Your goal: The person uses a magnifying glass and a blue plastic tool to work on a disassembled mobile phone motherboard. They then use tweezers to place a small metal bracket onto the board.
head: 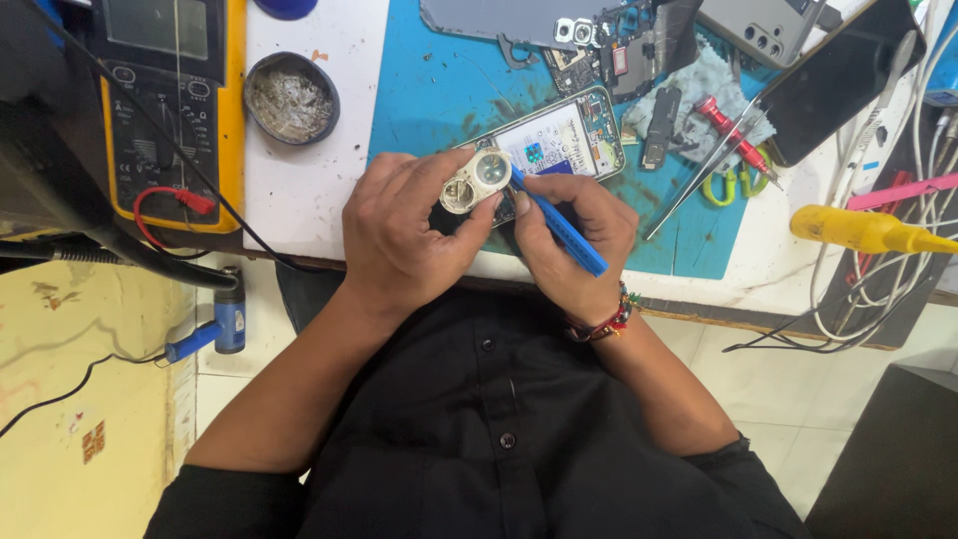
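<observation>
Left hand point(404, 235) pinching a small silver camera-lens bezel point(477, 181), two round openings showing, just above the near end of an opened smartphone point(559, 140) lying on the blue work mat point(439, 90). Right hand point(569, 235) wrapped around a blue pry tool point(559, 222), tip pressed against the bezel's edge right beside the left thumb. Risks, judged from this pose: tip skidding off the smooth metal and jabbing the thumb, or dropping onto the exposed circuit board and scratching it; too hard a lever bending the thin bezel or cracking a lens glass; bezel springing loose and vanishing among the clutter of red screwdriver point(736, 135), tweezers point(699, 185) and removed phone parts point(619, 50) farther back. Solder-wick tin point(291, 98) and yellow multimeter point(170, 110) well to the left, apart from the hands. Bezel held off the mat, with nothing seen bracing it.
</observation>
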